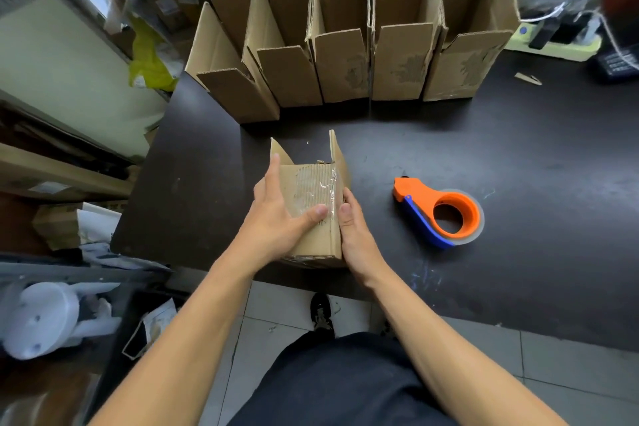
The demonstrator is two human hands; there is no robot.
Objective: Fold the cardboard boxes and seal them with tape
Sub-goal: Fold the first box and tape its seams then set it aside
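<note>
The cardboard box (313, 204) lies on its side near the front edge of the dark table (518, 156), with two flaps standing open at its far end. Its lower faces and its interior are hidden. The left hand (280, 214) covers the box's left side: the fingers lie mostly straight along that side, and the thumb presses the clear tape strip (332, 190) on the top face. The right hand (356, 228) holds the right side; its thumb lies on the top edge, and its other fingers are hidden behind the box, so their curl cannot be told. One orange-and-blue tape dispenser (439, 213) lies flat on the table to the right, apart from the box. Five open cardboard boxes (345, 55) stand in a row at the table's far side, touching one another; their bottoms are not visible.
</note>
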